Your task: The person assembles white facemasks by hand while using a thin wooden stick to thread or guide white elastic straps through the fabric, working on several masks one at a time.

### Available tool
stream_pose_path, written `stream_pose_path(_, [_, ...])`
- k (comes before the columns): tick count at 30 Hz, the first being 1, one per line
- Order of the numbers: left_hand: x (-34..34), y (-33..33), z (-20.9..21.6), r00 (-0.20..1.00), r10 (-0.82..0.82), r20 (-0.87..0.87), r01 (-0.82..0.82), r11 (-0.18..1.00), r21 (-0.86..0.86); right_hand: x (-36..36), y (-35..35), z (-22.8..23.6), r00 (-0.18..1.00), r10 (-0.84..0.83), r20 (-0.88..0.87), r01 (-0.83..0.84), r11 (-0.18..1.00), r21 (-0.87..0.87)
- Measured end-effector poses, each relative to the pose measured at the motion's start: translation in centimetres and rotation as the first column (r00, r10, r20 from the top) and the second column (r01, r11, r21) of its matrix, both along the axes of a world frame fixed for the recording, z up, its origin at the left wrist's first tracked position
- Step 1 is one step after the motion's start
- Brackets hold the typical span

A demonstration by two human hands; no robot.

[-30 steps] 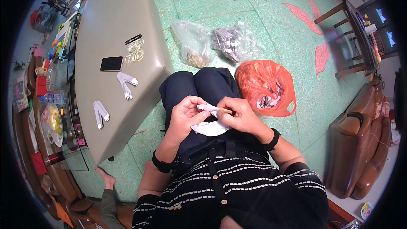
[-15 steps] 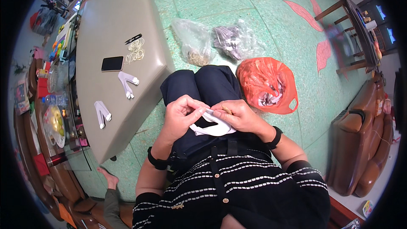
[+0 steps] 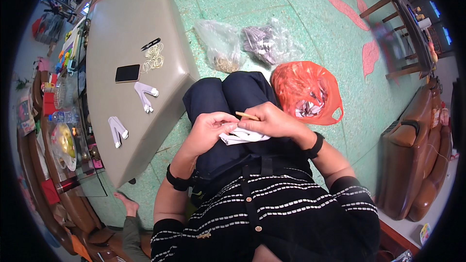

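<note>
Over my lap, a white fabric strip (image 3: pixel 242 137) is pinched between my two hands, its lower part folded beneath the fingers. My left hand (image 3: pixel 209 131) grips its left end with thumb and fingertips. My right hand (image 3: pixel 274 122) holds the other side close by, and a thin tan stick (image 3: pixel 248 116) pokes out from between its thumb and fingers. The fingertips nearly meet and hide part of the fabric. On the beige padded bench to my left lie two folded white strips, an upper bundle (image 3: pixel 145 98) and a lower bundle (image 3: pixel 117 130).
The beige bench (image 3: pixel 131 14) also bears a black phone (image 3: pixel 127 73), cream rubber bands (image 3: pixel 154 57) and black thread snips (image 3: pixel 151 44). Ahead on the green floor sit two clear bags (image 3: pixel 216 39) (image 3: pixel 264 43). A red plastic bag (image 3: pixel 296 85) of fabric pieces stands by my right knee.
My hands have drawn closer together, and the open loop of the white fabric strip has folded flatter. The stick in my right hand now points left, showing more of its length.
</note>
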State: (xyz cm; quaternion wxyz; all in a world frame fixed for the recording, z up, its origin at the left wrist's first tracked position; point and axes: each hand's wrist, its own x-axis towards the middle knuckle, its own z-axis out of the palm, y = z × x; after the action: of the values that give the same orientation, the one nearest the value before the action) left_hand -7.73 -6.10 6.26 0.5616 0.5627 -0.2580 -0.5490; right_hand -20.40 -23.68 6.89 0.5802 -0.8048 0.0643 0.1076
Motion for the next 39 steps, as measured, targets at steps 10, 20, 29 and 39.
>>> stream_pose_path(10, [0.3,0.7,-1.4,0.999,-0.032,0.002,0.031,0.983,0.18,-0.3,-1.1,-2.1,0.949,-0.308,-0.069,0.314,0.898,0.308])
stream_pose_path(20, [-2.7,-0.1,-3.0,0.924,0.366,0.108,-0.373,0.927,0.049,0.2,0.2,-1.1,0.92,-0.338,0.198,0.37,0.915,-0.162])
stream_pose_path(29, [-1.3,-0.8,-2.5,0.959,0.279,0.05,-0.281,0.959,0.034,-0.5,1.8,-2.1,0.857,-0.088,0.508,0.353,0.819,-0.454])
stream_pose_path(39, [-1.1,-0.3,-1.5,0.979,0.188,0.079,-0.192,0.981,0.041,-0.5,2.7,-2.1,0.844,-0.04,0.534,0.341,0.809,-0.479])
